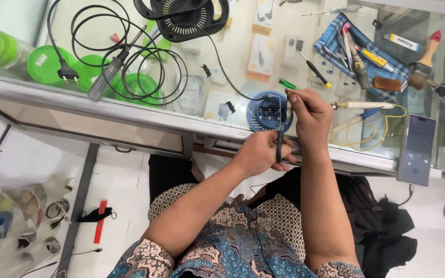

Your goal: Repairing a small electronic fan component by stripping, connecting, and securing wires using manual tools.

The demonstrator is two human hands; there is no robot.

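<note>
hands meet over the desk (130,110) edge. left hand (260,152) is closed around a slim dark tool (279,146), its long axis upright, tip toward the round blue ribbed plastic part (263,114) just beyond. right hand (310,116), nearer that part, pinches something small; what, i cannot tell. glossy black cable (222,72) trails away.

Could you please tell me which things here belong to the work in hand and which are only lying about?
In hand:
left hand gripping a dark tool
right hand at the blue round part
black cable

Lying about:
brushes
phone
green lids
screwdriver
</note>
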